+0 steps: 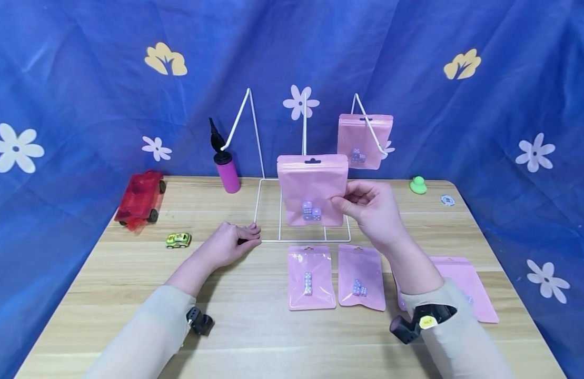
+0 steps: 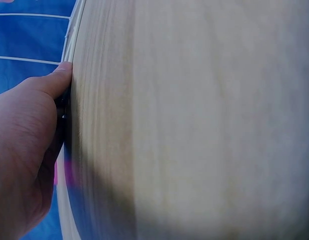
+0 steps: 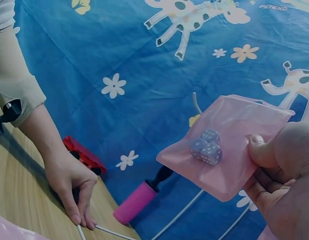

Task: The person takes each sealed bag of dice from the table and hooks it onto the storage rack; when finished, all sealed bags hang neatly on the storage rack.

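My right hand (image 1: 352, 203) pinches the lower right edge of a pink zip bag (image 1: 310, 181) with three pale dice (image 1: 312, 210) inside, holding it upright in front of a white wire rack (image 1: 301, 241). The right wrist view shows the same bag (image 3: 229, 145) and dice (image 3: 207, 146) at my thumb (image 3: 259, 150). My left hand (image 1: 246, 236) presses straight fingers on the rack's front left base corner (image 3: 112, 231), also seen as a hand (image 2: 24, 150) against the table. A second pink bag (image 1: 365, 141) hangs on the rack's right hook.
Three more pink bags (image 1: 312, 277) (image 1: 361, 276) (image 1: 467, 284) lie flat on the wooden table (image 1: 130, 295). A red toy car (image 1: 141, 197), a small yellow car (image 1: 178, 240), a pink hand pump (image 1: 227, 171), a green knob (image 1: 418, 185) and a white chip (image 1: 447, 200) sit around. Blue flowered cloth hangs behind.
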Demonstrator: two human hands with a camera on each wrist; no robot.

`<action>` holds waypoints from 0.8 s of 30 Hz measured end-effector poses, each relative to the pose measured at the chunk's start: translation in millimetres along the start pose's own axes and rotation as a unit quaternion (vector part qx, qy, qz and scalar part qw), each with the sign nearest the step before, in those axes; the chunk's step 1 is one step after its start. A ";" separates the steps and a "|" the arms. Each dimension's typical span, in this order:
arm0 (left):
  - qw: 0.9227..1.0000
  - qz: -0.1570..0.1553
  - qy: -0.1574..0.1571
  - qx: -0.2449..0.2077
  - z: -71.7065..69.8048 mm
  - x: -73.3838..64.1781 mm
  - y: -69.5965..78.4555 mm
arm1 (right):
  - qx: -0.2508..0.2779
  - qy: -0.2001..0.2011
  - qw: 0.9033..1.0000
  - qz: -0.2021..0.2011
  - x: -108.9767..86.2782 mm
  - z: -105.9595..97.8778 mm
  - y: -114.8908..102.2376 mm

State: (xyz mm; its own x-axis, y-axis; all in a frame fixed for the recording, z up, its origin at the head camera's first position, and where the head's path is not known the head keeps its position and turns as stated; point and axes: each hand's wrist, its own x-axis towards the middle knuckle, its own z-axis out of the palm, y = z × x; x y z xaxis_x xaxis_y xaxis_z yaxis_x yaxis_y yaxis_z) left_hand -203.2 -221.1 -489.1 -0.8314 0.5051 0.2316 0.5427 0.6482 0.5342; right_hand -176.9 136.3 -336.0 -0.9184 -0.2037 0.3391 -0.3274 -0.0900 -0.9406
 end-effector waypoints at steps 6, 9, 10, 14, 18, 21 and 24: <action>1.000 -0.001 0.001 -0.001 -0.2 -0.5 0.0 | 0.005 0.008 1.000 0.001 5.1 9.1 6.9; 1.000 -0.003 0.001 -0.005 -0.2 -0.6 1.2 | 0.005 0.015 1.000 0.007 7.6 12.6 10.7; 1.000 -0.003 0.001 -0.006 -0.4 -0.6 1.7 | 0.004 0.017 1.000 0.010 8.4 13.5 11.6; 1.000 -0.004 -0.001 -0.012 -1.5 -0.3 4.2 | 0.000 0.023 1.000 0.019 10.9 15.3 13.6; 1.000 -0.003 -0.001 -0.011 -1.8 0.0 4.9 | -0.007 0.026 0.999 0.020 14.5 15.1 16.7; 1.000 -0.004 -0.001 -0.011 -1.5 -0.1 4.4 | -0.009 0.029 0.999 0.020 18.6 15.3 21.1; 1.000 -0.006 -0.001 -0.012 -1.3 -0.3 4.2 | -0.004 0.035 0.999 0.020 24.4 16.0 26.2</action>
State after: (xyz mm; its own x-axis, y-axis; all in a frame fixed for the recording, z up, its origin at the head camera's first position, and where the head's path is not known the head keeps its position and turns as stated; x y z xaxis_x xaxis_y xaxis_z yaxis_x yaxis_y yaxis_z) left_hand -200.9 -219.3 -485.9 -0.8377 0.4985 0.2231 0.5294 0.6411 0.5556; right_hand -204.3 113.4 -352.1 -0.9441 -0.1390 0.2989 -0.2910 -0.0747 -0.9538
